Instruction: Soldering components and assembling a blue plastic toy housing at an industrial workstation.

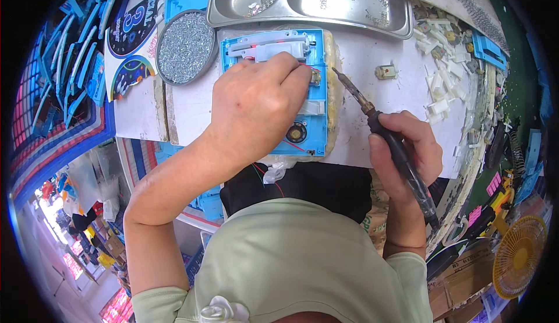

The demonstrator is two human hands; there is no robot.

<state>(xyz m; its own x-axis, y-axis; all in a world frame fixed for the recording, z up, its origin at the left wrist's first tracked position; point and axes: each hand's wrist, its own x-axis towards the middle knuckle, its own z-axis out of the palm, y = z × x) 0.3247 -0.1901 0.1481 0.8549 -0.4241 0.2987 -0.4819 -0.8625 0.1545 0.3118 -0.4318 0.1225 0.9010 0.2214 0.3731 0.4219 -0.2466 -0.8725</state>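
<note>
My left hand (pixel 253 107) is closed over a light-blue plastic casing (pixel 316 126) lying on the bench. Its fingertips are hidden, so what they pinch cannot be made out; a thin red wire shows beside the knuckles. A small motor-like part (pixel 315 77) sits in the casing by those fingers. Lower in the casing is a round black speaker (pixel 296 132). My right hand (pixel 410 148) grips a soldering iron (pixel 396 148) by its black handle, its tip up and to the left, just right of the casing and apart from it.
Left of the casing stands a round dish of small screws (pixel 186 47). A metal tray (pixel 349 2) with small parts is behind. A loose motor (pixel 385 71) lies right, before a pile of white plastic pieces (pixel 439 87). Blue parts (pixel 73 61) fill the far left; a yellow fan (pixel 520 257) is lower right.
</note>
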